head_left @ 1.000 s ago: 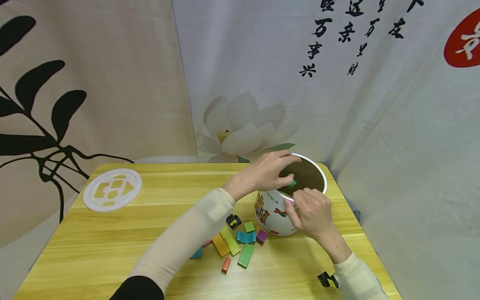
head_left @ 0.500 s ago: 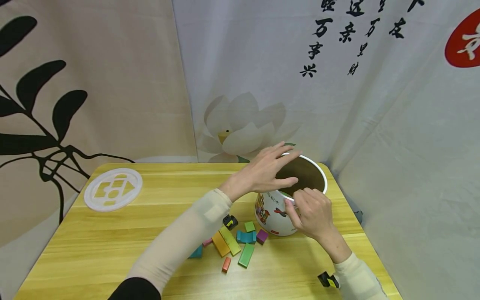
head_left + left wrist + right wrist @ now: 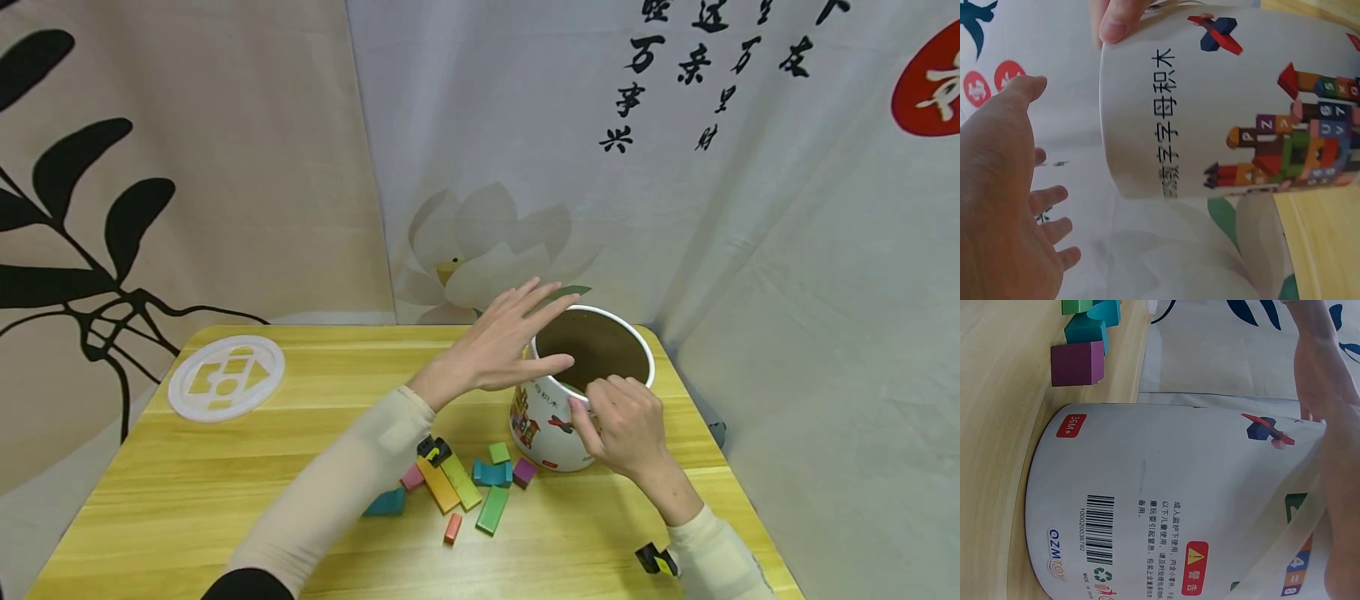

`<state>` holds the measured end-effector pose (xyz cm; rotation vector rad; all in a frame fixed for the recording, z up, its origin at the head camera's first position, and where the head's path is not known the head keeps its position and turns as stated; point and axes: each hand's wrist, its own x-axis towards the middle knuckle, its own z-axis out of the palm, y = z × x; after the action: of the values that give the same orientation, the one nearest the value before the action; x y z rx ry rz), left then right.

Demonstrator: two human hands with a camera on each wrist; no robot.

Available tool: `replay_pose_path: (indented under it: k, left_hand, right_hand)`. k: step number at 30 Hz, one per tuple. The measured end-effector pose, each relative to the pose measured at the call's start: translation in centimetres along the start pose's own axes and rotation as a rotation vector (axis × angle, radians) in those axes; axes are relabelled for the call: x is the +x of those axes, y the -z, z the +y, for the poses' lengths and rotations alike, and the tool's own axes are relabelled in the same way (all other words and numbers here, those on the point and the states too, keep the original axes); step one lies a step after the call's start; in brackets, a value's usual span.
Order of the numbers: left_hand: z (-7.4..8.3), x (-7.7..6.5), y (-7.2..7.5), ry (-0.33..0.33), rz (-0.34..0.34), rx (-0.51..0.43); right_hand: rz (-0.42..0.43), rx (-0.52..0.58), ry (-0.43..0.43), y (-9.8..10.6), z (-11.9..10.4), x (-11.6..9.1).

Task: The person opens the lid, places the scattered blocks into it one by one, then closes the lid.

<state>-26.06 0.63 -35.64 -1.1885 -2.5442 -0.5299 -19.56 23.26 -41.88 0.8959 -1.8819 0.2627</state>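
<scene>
A white cylindrical bucket with printed toy-block pictures stands uncovered on the table, its brown inside partly visible. My right hand grips its near rim, fingers curled over the edge and thumb on the outer wall. My left hand hangs by the left side of the rim with fingers spread and nothing held. In the left wrist view, the left hand is apart from the bucket wall. The right wrist view shows the bucket's barcode side. What lies at the bottom is hidden.
Loose blocks lie left of the bucket: a green block, a blue arch, a purple cube, a red block and several others. A white lid with shaped holes rests at the table's far left. Curtains hang behind.
A green block held at the left hand's fingertips over the bucket has been let go and is out of sight. The left hand then spread and drew back leftward. The right hand stayed put.
</scene>
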Motion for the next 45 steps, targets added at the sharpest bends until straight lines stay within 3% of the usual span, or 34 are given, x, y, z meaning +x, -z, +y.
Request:
replay_pose_path:
  k: [8, 19, 35, 41, 45]
  left_hand:
    - [-2.2, -3.4, 0.3, 0.027, 0.046, -0.022]
    - [-5.2, -9.7, 0.0, 0.078, 0.066, -0.043]
    - [-7.5, -19.9, -1.7, 0.215, -0.095, -0.135]
    - [-7.7, -22.2, -2.9, 0.243, -0.157, -0.173]
    - [-7.7, -23.0, -3.7, 0.221, -0.190, -0.187]
  right_hand:
    - [-0.015, 0.003, -0.017, -0.1, -0.1, -0.1]
    - [0.005, 0.008, -0.013, 0.0, 0.1, 0.0]
    - [0.006, 0.010, -0.013, 0.0, 0.2, 0.1]
    - [0.005, 0.014, -0.014, -0.1, 0.2, 0.1]
    - [0.007, 0.017, -0.016, -0.2, 0.2, 0.0]
